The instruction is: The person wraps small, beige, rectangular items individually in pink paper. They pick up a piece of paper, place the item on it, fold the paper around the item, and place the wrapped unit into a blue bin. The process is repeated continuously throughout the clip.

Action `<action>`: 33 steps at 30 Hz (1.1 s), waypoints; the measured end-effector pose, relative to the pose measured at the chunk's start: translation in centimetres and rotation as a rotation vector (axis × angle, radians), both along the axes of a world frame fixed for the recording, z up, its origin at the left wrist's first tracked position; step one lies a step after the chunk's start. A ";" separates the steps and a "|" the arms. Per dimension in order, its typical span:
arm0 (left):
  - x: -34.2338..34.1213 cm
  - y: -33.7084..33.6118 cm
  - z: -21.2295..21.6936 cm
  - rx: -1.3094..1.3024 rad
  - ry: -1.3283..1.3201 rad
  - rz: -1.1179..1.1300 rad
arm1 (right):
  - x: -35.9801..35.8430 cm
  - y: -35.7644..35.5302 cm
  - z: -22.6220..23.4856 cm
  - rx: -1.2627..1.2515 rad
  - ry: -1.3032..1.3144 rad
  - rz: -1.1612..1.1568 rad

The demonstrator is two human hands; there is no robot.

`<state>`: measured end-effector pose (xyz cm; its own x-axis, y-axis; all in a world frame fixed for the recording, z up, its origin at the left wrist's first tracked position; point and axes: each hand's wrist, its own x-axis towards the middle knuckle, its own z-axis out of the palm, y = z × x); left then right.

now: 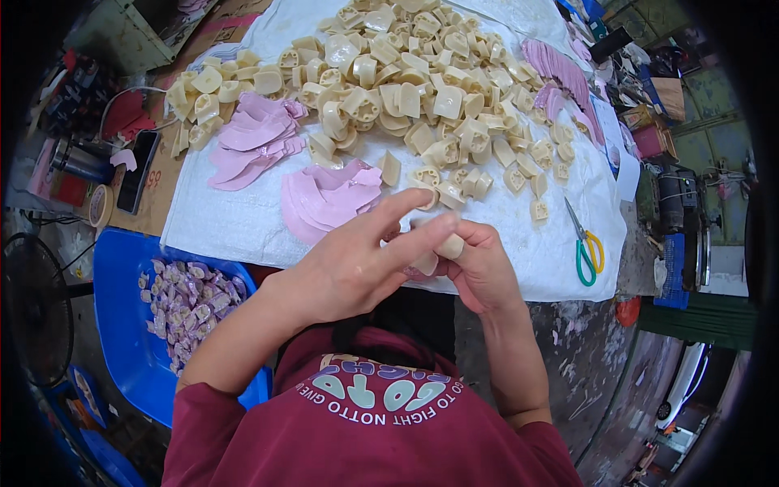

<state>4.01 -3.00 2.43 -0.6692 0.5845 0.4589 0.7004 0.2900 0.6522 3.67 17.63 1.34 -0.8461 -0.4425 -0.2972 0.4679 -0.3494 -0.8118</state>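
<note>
A cream plastic piece [449,246] sits pinched between both hands above the tabletop's [243,219] near edge. The left hand [357,264] presses its fingers [422,235] on top; the right hand [483,268] curls its fingers around it. Green-handled scissors [586,247] lie further right.

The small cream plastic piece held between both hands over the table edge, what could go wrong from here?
1. The small cream plastic piece sits between the left hand and right hand at the edge of the white sheet; a slip could drop it to the floor.
2. The green-and-yellow-handled scissors lie near the right hand and could get knocked off.
</note>
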 end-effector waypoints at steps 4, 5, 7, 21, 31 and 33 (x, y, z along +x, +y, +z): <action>-0.3 -0.3 0.9 -0.005 0.036 0.079 | -0.1 0.0 -0.1 0.070 0.135 0.023; -0.3 -0.6 1.0 -0.022 0.016 0.082 | 0.0 -0.1 -0.2 0.072 0.189 -0.007; 0.0 -1.7 0.9 -0.055 -0.034 0.095 | 0.5 -0.2 0.5 -0.052 0.091 -0.038; 0.0 1.2 -0.3 0.115 0.107 0.302 | 0.7 -1.5 0.5 0.140 0.458 -0.193; 0.2 3.4 -1.5 0.222 0.140 0.573 | 0.2 -3.6 0.5 0.106 0.309 -0.384; 0.1 3.4 -1.8 0.199 0.092 0.613 | -0.2 -3.8 0.2 0.178 0.379 -0.378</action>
<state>4.11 0.37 0.66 -0.8073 0.0073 0.5901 0.5020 0.5342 0.6802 3.43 13.84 1.55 -0.9981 -0.0590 0.0159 0.0012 -0.2784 -0.9605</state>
